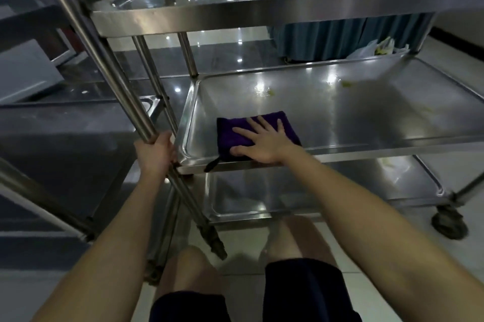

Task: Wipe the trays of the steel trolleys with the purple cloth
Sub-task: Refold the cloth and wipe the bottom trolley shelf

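Our right hand [264,143], fingers spread, presses the purple cloth [235,130] flat on the middle tray [366,117]; yellowish smears [267,92] lie beyond the fingertips. Left hand [155,154] clamps the trolley post [115,80], likely steadying the trolley.

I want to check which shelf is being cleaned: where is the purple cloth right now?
In the head view the purple cloth lies flat in the middle tray, near its front-left corner, pressed under the right hand.

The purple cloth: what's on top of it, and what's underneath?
The right hand lies flat on the cloth. Under it is the middle tray; the steel it covers is hidden.
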### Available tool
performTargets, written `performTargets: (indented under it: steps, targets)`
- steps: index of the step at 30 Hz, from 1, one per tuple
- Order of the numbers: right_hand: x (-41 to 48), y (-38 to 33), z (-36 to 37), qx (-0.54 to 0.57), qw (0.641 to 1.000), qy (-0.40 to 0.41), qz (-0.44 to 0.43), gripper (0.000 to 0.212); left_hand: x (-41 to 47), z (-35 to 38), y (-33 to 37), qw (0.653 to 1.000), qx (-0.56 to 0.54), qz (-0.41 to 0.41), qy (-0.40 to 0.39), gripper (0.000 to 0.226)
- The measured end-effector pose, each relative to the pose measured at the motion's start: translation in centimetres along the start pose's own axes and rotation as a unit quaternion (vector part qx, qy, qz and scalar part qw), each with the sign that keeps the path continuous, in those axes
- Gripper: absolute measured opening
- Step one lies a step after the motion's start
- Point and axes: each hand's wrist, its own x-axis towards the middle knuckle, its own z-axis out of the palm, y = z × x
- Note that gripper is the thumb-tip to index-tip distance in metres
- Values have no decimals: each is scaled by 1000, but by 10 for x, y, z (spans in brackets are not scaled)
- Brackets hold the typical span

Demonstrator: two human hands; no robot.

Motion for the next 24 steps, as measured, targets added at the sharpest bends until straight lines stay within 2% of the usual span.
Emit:
performTargets:
  steps: [2,7,11,14,17,20,24]
  targets:
    - [-20,43,-9,-6,999,14,31,106,-2,2,3,1000,6,-3,-11,22]
    - [-74,170,-40,-8,984,32,174,101,0,0,-1,999,-1,15,-32,41]
    - [-75,205,-53,8,958,50,282,97,7,1,-7,999,-16,27,-36,45]
    - [-44,185,-52,8,941,61,333,99,12,3,-10,999,-25,28,-37,46]
    - [-8,149,-51,3,941,64,333,100,16,-1,-14,999,-21,32,-34,42]
    - [30,87,-43,-17,961,56,272,99,18,-2,-16,999,-18,29,-30,40]
    - [56,-9,-11,-46,988,38,143,98,16,0,-14,999,-32,35,-27,43]
